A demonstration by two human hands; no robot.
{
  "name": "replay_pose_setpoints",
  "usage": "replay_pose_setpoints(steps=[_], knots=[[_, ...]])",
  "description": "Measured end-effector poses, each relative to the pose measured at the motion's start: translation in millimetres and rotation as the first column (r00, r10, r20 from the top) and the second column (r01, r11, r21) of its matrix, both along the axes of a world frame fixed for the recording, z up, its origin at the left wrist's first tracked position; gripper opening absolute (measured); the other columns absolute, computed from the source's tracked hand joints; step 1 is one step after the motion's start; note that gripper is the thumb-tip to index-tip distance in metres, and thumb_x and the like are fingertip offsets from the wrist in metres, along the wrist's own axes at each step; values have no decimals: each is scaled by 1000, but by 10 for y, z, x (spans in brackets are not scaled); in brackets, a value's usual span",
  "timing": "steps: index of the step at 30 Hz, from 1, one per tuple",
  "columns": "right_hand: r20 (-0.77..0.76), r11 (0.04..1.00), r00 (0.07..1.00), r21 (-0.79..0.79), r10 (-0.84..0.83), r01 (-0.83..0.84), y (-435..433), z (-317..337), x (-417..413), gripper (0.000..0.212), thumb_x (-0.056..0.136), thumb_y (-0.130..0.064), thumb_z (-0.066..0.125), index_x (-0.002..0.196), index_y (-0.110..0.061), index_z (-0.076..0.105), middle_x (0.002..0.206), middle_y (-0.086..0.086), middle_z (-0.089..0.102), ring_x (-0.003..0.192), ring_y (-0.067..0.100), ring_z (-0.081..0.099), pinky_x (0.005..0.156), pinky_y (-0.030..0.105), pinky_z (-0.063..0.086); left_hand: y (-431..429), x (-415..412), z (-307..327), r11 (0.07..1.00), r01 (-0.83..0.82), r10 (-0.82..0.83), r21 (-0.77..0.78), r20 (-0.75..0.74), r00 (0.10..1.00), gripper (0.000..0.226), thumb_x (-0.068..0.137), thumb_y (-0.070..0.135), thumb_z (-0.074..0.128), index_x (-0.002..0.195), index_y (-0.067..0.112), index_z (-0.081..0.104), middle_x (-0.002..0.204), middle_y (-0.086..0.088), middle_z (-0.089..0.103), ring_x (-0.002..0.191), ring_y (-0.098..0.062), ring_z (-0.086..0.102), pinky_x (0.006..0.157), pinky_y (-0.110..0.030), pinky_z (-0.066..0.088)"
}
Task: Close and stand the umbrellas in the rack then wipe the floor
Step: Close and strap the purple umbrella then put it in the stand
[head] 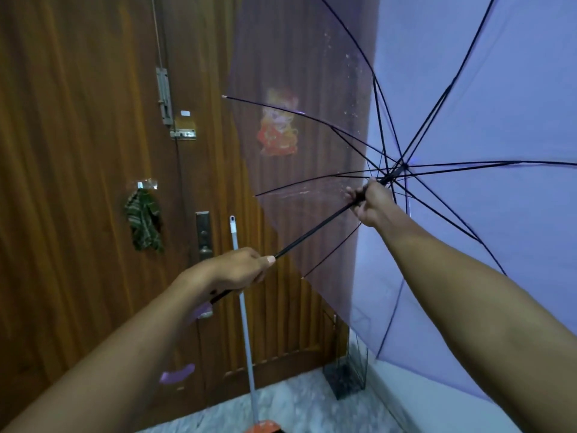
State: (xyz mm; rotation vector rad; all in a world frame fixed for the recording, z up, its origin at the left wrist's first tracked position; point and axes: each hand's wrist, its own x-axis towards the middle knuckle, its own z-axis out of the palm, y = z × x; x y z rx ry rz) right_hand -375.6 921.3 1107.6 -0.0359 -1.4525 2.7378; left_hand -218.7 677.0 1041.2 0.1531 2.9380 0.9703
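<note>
An open umbrella (468, 104) with a see-through purple canopy and black ribs fills the upper right, its inside facing me. My left hand (234, 270) grips the lower end of its black shaft, near the purple handle (203, 310). My right hand (370, 201) is closed on the shaft higher up, at the runner just below the rib hub. A dark wire-mesh rack (345, 375) stands on the floor in the corner by the door. A mop with a grey pole (245, 323) and an orange head (265, 428) leans against the door below my hands.
A brown wooden door (78, 151) with bolts and a lock plate (203, 235) fills the left. A green striped cloth (144, 221) hangs on it, and a red sticker shows through the canopy. A white wall is at right. The speckled grey floor (296, 407) lies below.
</note>
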Motion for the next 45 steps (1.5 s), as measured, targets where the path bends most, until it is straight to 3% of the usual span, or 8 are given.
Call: replay_pose_setpoints(steps=[9,13,17,22,29,32,40,45], knots=[[-74,978,993,-195,-96,80,-95,19,-10,39,111,-19,28,149,-7,30,76,12,53,69,28,65,55,40,62,109,-202,-278,988,50,-25,144,-169,985,54,106,42,37,57,20,33,52,5,29,46,-10,26,53,-27,27],[-73,975,997,-222,-19,2,-420,-173,110,20,111,-17,31,105,-5,45,68,11,52,58,27,64,52,41,59,263,-320,-209,983,19,13,185,-170,985,52,107,37,36,59,18,33,53,2,30,46,-12,28,53,-28,25],[-40,971,997,-226,69,-76,-816,-393,239,39,109,-33,37,76,-14,39,61,4,45,44,15,48,40,22,49,395,-491,-151,978,-15,61,207,-218,974,54,107,32,39,55,18,32,49,3,30,40,-11,27,48,-27,21],[-55,965,990,-224,130,-139,-956,-531,220,43,110,-38,31,72,-17,35,56,-3,18,32,7,17,32,18,15,386,-535,-123,983,10,39,183,-265,964,56,107,26,40,53,15,33,48,-1,31,43,-15,28,51,-34,19],[-90,993,995,-117,-44,34,-698,-444,31,38,110,-28,33,73,-19,32,46,-7,19,32,5,13,33,15,11,169,-369,-334,921,226,-224,319,-42,974,26,103,21,51,87,2,62,59,-2,48,46,-8,46,47,-20,38],[-79,992,995,-118,-61,51,-421,-329,-54,39,111,-24,31,73,-20,31,41,-8,19,31,5,14,33,14,11,-40,-122,-706,867,314,-353,388,33,935,44,101,35,46,76,4,65,59,-1,59,53,-8,56,56,-17,43],[-93,993,993,-101,-77,68,-413,-147,-111,42,111,-21,30,69,-19,27,44,-7,16,33,8,11,34,17,12,269,-67,-933,572,41,-72,819,0,997,53,107,29,36,56,15,34,44,5,29,31,-11,33,38,-19,28],[-65,988,991,-115,-114,106,-463,-110,-59,41,110,-25,35,69,-19,30,50,-5,16,35,9,13,33,16,18,210,-85,-919,494,4,15,869,-14,1000,57,106,33,41,51,23,33,50,3,20,42,-12,18,46,-24,18]])
